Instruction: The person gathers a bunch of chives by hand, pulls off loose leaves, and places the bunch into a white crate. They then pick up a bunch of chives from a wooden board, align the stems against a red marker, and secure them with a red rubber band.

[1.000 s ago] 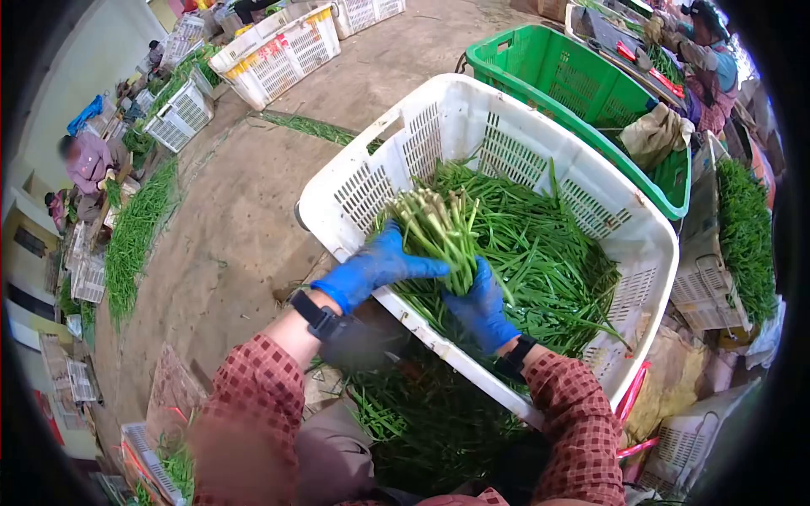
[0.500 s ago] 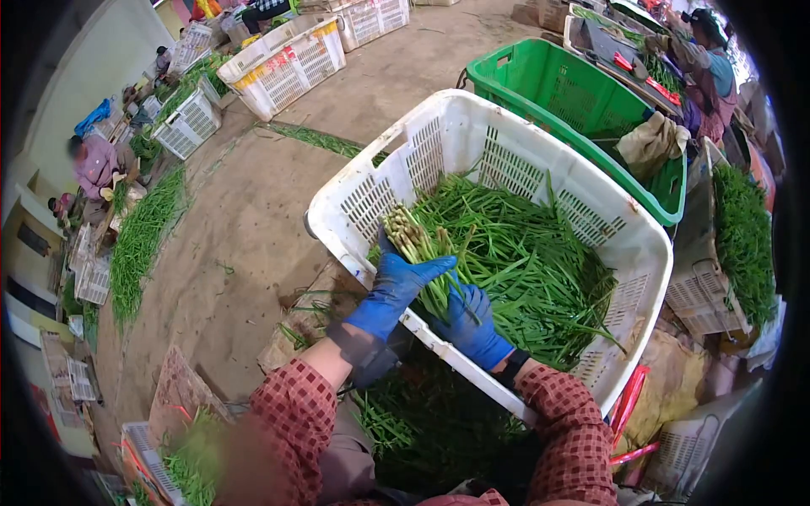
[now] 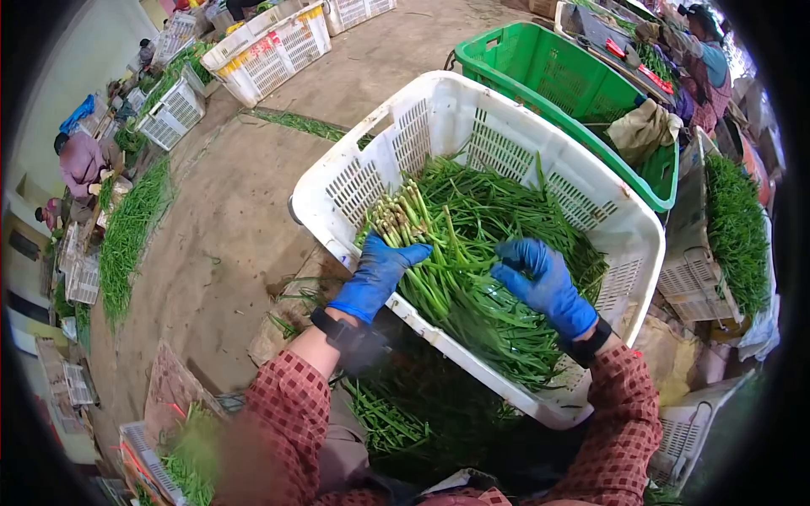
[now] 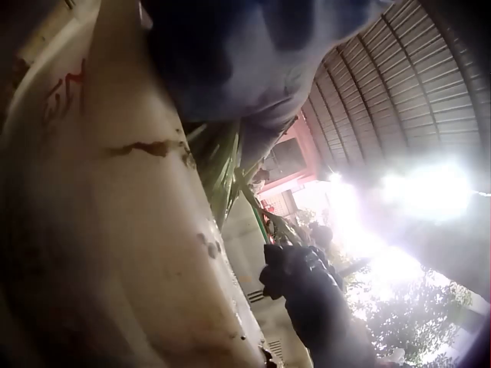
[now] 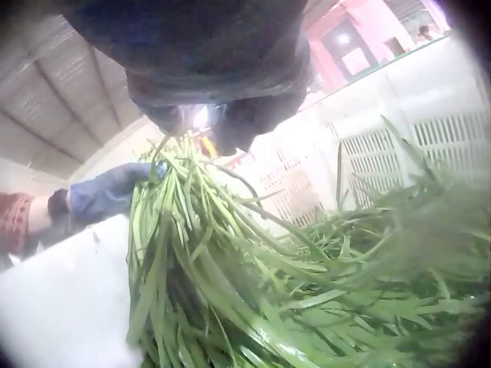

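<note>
One bunch (image 3: pixel 412 221) over one white crate (image 3: pixel 350 181).
I see my left hand (image 3: pixel 377 277) with fingers gripping the bunch; my right hand (image 3: pixel 544 285) has its fingers loose and empty.

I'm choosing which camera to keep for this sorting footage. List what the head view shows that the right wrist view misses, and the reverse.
Only the head view: the whole white crate, the green crate behind it, loose greens on the floor, and the right hand raised, holding nothing. Only the right wrist view: the ribbed roof overhead and the leaf blades close up. Both: the left hand in a blue glove gripping the bundle of stalks over the crate.
</note>
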`<state>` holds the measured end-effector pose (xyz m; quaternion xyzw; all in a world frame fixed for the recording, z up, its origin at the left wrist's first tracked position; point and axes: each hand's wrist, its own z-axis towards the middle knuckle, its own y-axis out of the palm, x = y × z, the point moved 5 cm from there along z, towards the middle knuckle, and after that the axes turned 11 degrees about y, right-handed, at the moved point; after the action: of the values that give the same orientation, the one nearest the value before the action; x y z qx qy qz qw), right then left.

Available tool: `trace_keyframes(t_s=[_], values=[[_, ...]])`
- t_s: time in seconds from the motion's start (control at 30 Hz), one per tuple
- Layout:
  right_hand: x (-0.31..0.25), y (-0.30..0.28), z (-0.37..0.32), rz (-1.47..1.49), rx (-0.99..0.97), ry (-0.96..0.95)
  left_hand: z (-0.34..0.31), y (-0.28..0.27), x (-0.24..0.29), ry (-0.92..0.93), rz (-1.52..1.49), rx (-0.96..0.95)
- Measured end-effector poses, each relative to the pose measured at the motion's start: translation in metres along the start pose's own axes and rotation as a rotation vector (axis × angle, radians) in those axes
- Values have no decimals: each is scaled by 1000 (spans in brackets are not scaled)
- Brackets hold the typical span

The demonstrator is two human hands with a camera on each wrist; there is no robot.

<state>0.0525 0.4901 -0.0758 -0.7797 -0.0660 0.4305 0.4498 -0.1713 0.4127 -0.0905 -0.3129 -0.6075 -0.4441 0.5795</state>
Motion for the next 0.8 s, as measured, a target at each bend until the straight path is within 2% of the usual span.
trace_keyframes(t_s=[0.07,0.13,0.2,0.23,0.3,0.4,0.47,0.5,0.53,0.57,0.6,0.67,0.7,0.73,0.8], values=[[14,-2,15,567,313,24,-4,2,15,27,123,30],[-16,4,27,639,274,64,1,-3,0,4,81,19],[-47,15,38,757,229,-90,4,-4,-7,-28,89,-46],[-50,22,46,759,229,-93,5,-6,-8,-27,92,-45],[-53,30,60,440,365,-85,6,-4,-10,-15,84,-102],[-68,17,57,334,412,-106,5,-3,-10,-26,72,-150],[-78,17,55,310,427,-153,1,-2,-11,-71,68,-186],[-74,20,56,498,432,-131,2,-2,-10,10,99,-208],[-73,21,58,687,435,-109,3,-1,-11,14,96,-205],[-80,17,57,538,498,-176,4,1,-11,34,39,-215],[-83,15,56,535,497,-181,4,3,-12,55,-16,-224],[-83,25,62,625,261,32,2,-4,-20,38,-9,-200],[-77,39,68,879,-9,145,-1,-3,-14,26,62,-144],[-73,36,68,875,-11,142,-2,-4,-11,12,128,-88],[-73,21,64,1085,-170,-126,1,3,-3,113,59,-102]])
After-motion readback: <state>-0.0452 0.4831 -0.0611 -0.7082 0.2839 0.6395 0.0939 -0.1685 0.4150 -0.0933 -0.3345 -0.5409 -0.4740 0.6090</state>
